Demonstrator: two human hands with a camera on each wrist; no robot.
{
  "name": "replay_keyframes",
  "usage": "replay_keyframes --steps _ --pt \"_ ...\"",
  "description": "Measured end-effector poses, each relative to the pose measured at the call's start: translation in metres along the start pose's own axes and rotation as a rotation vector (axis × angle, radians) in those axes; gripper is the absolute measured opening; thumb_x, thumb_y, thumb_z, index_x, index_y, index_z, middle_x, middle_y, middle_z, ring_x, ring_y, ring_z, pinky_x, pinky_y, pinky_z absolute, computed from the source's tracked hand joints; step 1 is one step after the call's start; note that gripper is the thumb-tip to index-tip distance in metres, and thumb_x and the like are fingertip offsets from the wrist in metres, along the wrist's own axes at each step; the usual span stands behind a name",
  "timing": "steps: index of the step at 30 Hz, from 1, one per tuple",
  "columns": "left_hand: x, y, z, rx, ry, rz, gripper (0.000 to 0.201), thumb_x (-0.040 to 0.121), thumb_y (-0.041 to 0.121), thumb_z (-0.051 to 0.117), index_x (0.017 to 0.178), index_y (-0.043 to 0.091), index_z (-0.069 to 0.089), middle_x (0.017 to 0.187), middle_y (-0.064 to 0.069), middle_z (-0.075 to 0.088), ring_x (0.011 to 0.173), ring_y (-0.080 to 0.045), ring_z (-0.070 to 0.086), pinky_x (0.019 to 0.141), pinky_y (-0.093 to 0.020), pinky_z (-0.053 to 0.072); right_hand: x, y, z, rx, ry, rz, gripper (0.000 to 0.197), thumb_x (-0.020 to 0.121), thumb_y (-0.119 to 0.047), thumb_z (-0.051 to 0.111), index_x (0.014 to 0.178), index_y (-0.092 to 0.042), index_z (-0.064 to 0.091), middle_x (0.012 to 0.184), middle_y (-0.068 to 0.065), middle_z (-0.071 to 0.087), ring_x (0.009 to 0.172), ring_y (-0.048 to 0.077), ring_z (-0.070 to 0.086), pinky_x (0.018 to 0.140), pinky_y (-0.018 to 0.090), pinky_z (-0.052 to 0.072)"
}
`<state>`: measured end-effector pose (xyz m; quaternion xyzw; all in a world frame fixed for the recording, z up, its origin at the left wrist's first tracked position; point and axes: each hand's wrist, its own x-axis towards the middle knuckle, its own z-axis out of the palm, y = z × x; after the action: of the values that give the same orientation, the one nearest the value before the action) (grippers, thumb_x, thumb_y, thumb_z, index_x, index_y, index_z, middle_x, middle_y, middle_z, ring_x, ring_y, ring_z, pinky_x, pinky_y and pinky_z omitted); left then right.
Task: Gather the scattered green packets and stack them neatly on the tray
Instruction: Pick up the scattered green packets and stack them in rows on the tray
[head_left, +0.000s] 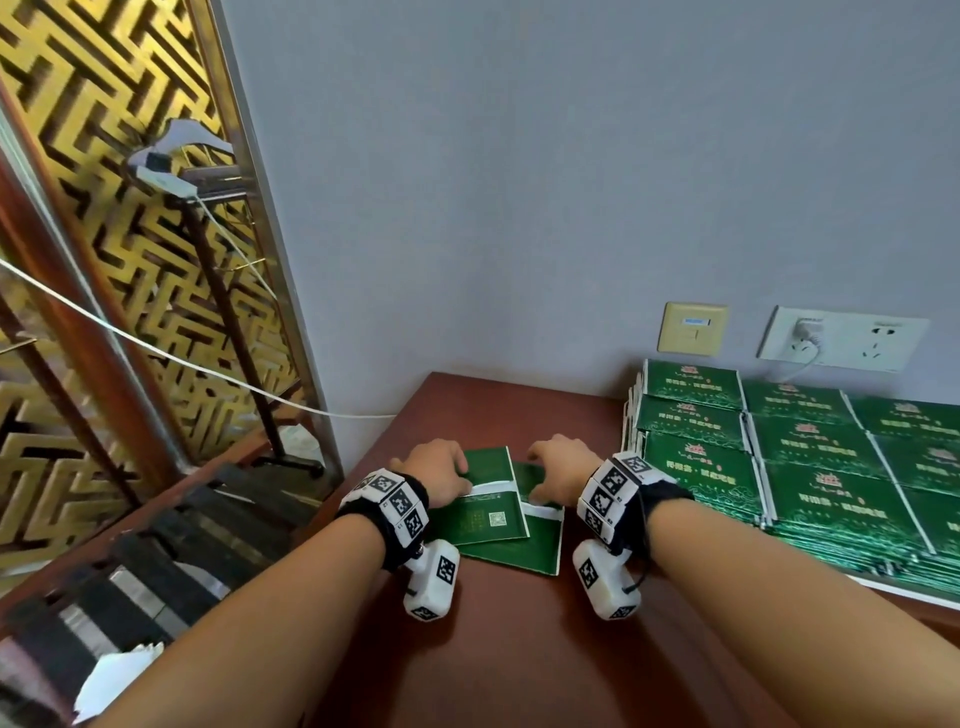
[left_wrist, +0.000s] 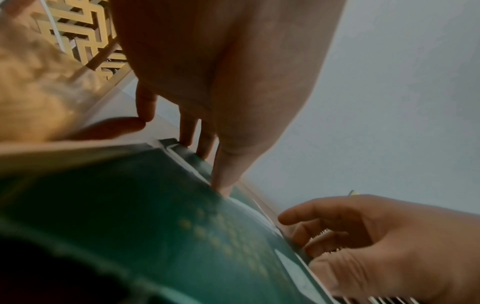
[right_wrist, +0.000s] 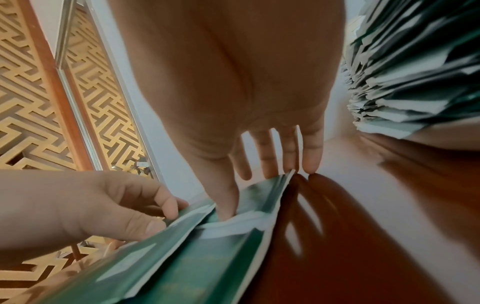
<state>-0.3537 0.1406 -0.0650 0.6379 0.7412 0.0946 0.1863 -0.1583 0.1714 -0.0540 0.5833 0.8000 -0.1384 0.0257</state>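
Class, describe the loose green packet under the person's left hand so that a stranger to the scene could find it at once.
Start at the dark red-brown table against the grey wall. Left of the large stacked green packets, two loose ones overlap between the hands. The top packet lies under the left hand; unlike the lower packet beside it, its back shows fully, with a white band and a printed square code.

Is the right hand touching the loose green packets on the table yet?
Touching. The right wrist view shows the right hand with its thumb tucked between the loose green packets and fingertips on their far edge.
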Motion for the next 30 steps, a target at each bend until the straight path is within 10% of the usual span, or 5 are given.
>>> replay_keyframes --steps 11,25,30 --pt "-0.009 -0.001 -0.006 0.007 0.027 -0.028 0.069 0.067 0.029 0.083 0.126 0.034 0.048 0.126 0.001 0.046 0.120 -0.026 0.047 0.103 -0.052 0.033 -0.004 -0.002 0.001 0.064 0.009 0.017 0.064 0.071 -0.031 0.082 0.126 -0.012 0.058 0.125 0.009 0.049 0.104 0.025 0.056 0.092 0.032 0.050" --pt "-0.064 -0.009 -0.034 0.066 0.172 0.051 0.023 0.077 0.006 0.056 0.079 0.029 0.057 0.098 0.005 0.065 0.099 -0.023 0.062 0.096 -0.043 0.048 -0.053 -0.005 -0.016 0.141 0.190 -0.080 0.024 0.078 -0.003 0.057 0.087 -0.025 0.059 0.090 -0.005 0.060 0.085 0.016 0.058 0.073 0.026 0.049" --pt "-0.075 -0.012 -0.029 0.064 0.049 0.115 0.022 0.075 0.014 0.073 0.076 0.030 0.057 0.090 0.010 0.064 0.093 -0.016 0.063 0.089 -0.036 0.053 -0.067 -0.009 -0.012 0.134 0.158 -0.132 0.023 0.077 -0.003 0.058 0.079 -0.026 0.056 0.085 -0.008 0.059 0.083 0.013 0.057 0.069 0.022 0.041"
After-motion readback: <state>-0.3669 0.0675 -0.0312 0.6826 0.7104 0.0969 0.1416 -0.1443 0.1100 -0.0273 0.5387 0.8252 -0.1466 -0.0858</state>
